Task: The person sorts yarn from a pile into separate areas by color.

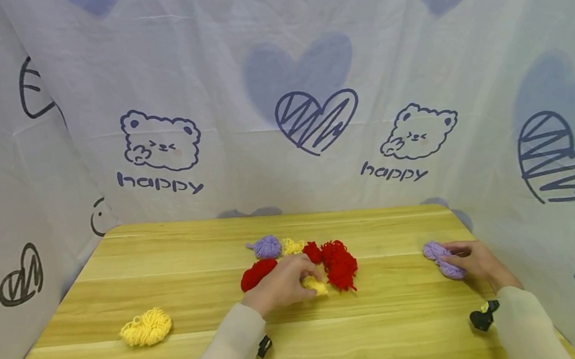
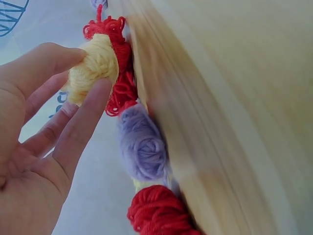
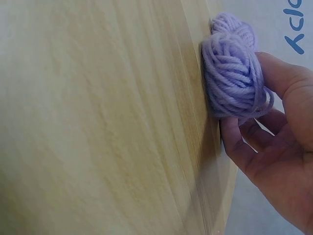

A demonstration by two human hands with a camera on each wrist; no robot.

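Observation:
My left hand (image 1: 284, 283) pinches a small yellow yarn ball (image 2: 93, 71) between thumb and fingers, at the near side of a yarn group. Red yarn (image 1: 341, 264) lies just right of it, and a red yarn ball (image 1: 257, 274) is partly covered by the hand. Over at the right, my right hand (image 1: 477, 262) holds the nearer of two purple yarn lumps (image 3: 234, 76), thumb on one side and fingers on the other. The second purple lump (image 3: 234, 28) sits just beyond; whether the two are joined I cannot tell.
Behind the left hand lie a purple yarn ball (image 1: 266, 247), yellow yarn (image 1: 292, 246) and a small red ball (image 1: 313, 253). A looser yellow bundle (image 1: 147, 327) lies at the left of the wooden table (image 1: 388, 333). Printed cloth (image 1: 242, 149) hangs around the table.

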